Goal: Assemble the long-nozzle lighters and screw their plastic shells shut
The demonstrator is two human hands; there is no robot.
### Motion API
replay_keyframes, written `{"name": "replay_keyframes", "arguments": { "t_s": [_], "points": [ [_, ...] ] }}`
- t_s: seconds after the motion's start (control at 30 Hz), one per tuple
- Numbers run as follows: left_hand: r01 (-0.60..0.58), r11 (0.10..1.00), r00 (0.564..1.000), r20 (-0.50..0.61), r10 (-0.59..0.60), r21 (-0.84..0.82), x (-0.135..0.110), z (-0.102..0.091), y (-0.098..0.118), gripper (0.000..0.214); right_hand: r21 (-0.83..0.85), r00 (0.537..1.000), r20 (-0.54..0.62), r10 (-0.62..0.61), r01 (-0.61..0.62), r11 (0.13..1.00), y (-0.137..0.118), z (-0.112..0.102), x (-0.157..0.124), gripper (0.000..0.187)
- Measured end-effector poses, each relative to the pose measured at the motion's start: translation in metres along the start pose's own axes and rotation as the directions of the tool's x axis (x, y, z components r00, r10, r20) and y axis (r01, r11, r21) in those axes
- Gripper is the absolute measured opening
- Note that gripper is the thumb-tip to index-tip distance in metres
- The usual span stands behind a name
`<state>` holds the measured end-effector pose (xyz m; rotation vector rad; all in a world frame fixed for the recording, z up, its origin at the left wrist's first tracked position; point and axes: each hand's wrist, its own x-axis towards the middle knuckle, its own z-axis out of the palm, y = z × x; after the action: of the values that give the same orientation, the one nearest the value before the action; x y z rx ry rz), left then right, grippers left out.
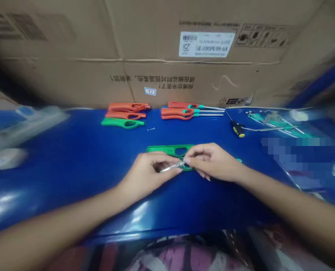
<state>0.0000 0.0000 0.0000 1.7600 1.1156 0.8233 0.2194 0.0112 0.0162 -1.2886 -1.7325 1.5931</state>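
A green plastic lighter shell (171,150) lies flat on the blue table (79,158) in front of me. My left hand (149,175) rests on its near side, fingers curled around a thin metal tube (171,166). My right hand (211,161) pinches the other end of that tube with thumb and forefinger, right over the shell. Both hands touch each other at the fingertips. The part of the shell under the hands is hidden.
At the back lie orange and green handle shells (126,113) and orange lighters with metal nozzles (190,111). A black-and-yellow screwdriver (236,128) and loose green parts (274,122) lie to the right. A big cardboard box (167,52) walls off the rear.
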Motion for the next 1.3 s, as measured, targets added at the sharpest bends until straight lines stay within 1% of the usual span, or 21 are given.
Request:
{"name": "replay_keyframes", "arguments": {
  "t_s": [0.13, 0.27, 0.43, 0.57, 0.7, 0.77, 0.83, 0.87, 0.97, 1.03, 1.1, 1.17, 1.3],
  "points": [
    [0.007, 1.000, 1.000, 0.005, -0.007, 0.011, 0.002, -0.001, 0.002, 0.018, -0.013, 1.000, -0.012, 0.013, -0.013, 1.000, -0.001, -0.001, 0.001, 0.021],
    [-0.033, 0.999, 0.999, 0.001, 0.033, 0.016, 0.001, -0.001, 0.003, 0.016, 0.024, 0.999, -0.048, 0.003, -0.002, 1.000, -0.001, 0.001, 0.001, 0.020],
    [-0.084, 0.996, 0.996, 0.021, 0.083, 0.027, 0.000, 0.000, 0.003, 0.015, 0.031, 0.999, -0.052, -0.014, 0.015, 0.999, 0.001, 0.003, 0.001, 0.017],
    [-0.075, 0.997, 0.997, 0.028, 0.074, 0.031, 0.000, 0.000, 0.002, 0.015, 0.013, 0.998, -0.059, -0.026, 0.026, 1.000, 0.002, 0.004, 0.001, 0.019],
    [-0.090, 0.993, 0.995, 0.050, 0.086, 0.074, 0.003, -0.008, 0.006, 0.017, 0.035, 0.998, -0.059, -0.037, 0.039, 0.999, 0.001, 0.003, 0.001, 0.023],
    [-0.084, 0.992, 0.995, 0.058, 0.079, 0.092, 0.004, -0.015, 0.010, 0.024, 0.025, 0.998, -0.059, -0.021, 0.022, 0.999, 0.000, 0.002, 0.001, 0.024],
    [-0.071, 0.987, 0.995, 0.083, 0.059, 0.143, 0.005, -0.022, 0.014, 0.027, 0.011, 0.998, -0.068, -0.002, 0.003, 1.000, -0.001, 0.001, 0.002, 0.024],
    [-0.079, 0.978, 0.993, 0.104, 0.059, 0.196, 0.005, -0.025, 0.016, 0.024, 0.005, 0.997, -0.076, 0.002, -0.002, 1.000, -0.001, 0.000, 0.002, 0.023],
    [-0.161, 0.905, 0.981, 0.164, 0.103, 0.394, 0.006, -0.032, 0.018, 0.011, -0.016, 0.996, -0.094, 0.006, -0.008, 1.000, -0.001, -0.002, 0.003, 0.021],
    [-0.218, 0.855, 0.970, 0.203, 0.136, 0.471, 0.008, -0.034, 0.017, 0.010, -0.035, 0.995, -0.094, 0.016, -0.019, 0.999, -0.002, -0.002, 0.003, 0.020],
    [-0.249, 0.832, 0.961, 0.232, 0.150, 0.496, 0.009, -0.034, 0.016, 0.010, -0.048, 0.996, -0.088, 0.028, -0.033, 0.998, -0.003, -0.002, 0.002, 0.020],
    [-0.249, 0.826, 0.960, 0.239, 0.143, 0.506, 0.010, -0.034, 0.014, 0.010, -0.058, 0.996, -0.086, 0.038, -0.043, 0.997, -0.005, -0.001, 0.001, 0.019],
    [-0.177, 0.830, 0.972, 0.227, 0.063, 0.529, 0.009, -0.036, 0.011, 0.011, -0.074, 0.995, -0.089, 0.050, -0.057, 0.996, -0.006, -0.001, 0.001, 0.018]
  ]
}}
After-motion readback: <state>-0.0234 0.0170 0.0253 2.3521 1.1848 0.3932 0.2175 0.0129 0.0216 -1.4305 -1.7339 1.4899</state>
